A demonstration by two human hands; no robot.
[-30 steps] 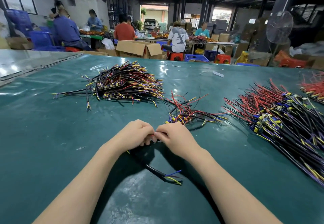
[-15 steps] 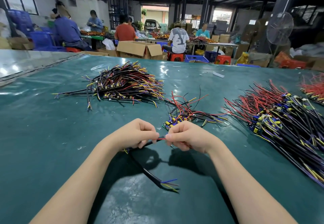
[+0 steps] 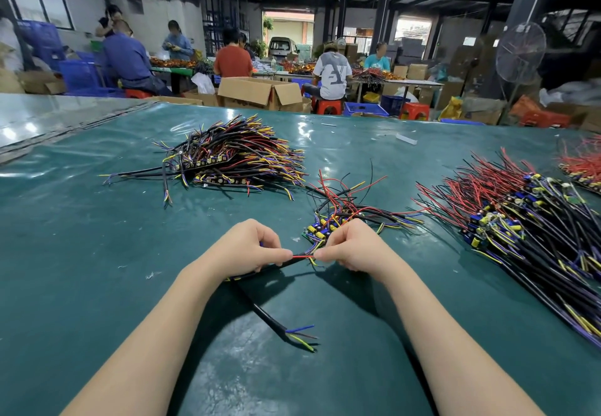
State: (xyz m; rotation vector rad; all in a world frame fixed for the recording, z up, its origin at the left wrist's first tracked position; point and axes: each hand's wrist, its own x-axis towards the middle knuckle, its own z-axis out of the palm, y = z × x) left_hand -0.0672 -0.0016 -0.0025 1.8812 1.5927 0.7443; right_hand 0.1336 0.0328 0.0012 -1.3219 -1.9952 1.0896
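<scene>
head view. the left hand (image 3: 250, 248) and the right hand (image 3: 356, 248) work over the middle of the tabletop (image 3: 81, 269), a little in from its near edge. a second ago their knuckles were pressed together and nothing showed between them. half a second ago a short bit of red had appeared. now the hands stand clearly apart and a longer stretch of red wire (image 3: 302, 256) runs taut between them.

the left hand is clenched round the black cable (image 3: 260, 310), thumb and forefinger pinching where the red wire comes out. the right hand pinches the wire's other end, with a yellow strand curling just beneath. what else its curled fingers hold is hidden. the cable trails from under the left hand toward the near edge and lies on the tabletop. its stripped end (image 3: 300, 334), with blue, yellow and dark cores, has slid slightly left as the hands parted.

the widening gap suggests the red lead is being drawn out or pulled straight, a step under way rather than finished. a harder tug might bare or snap it.

the heaps have not moved: a small heap of little boards and leads (image 3: 341, 217) just beyond the right hand, a bundled pile (image 3: 234, 162) toward the far left, a large pile (image 3: 520, 220) along the right edge, and a red-wired one (image 3: 582, 168) at the far right.
</scene>
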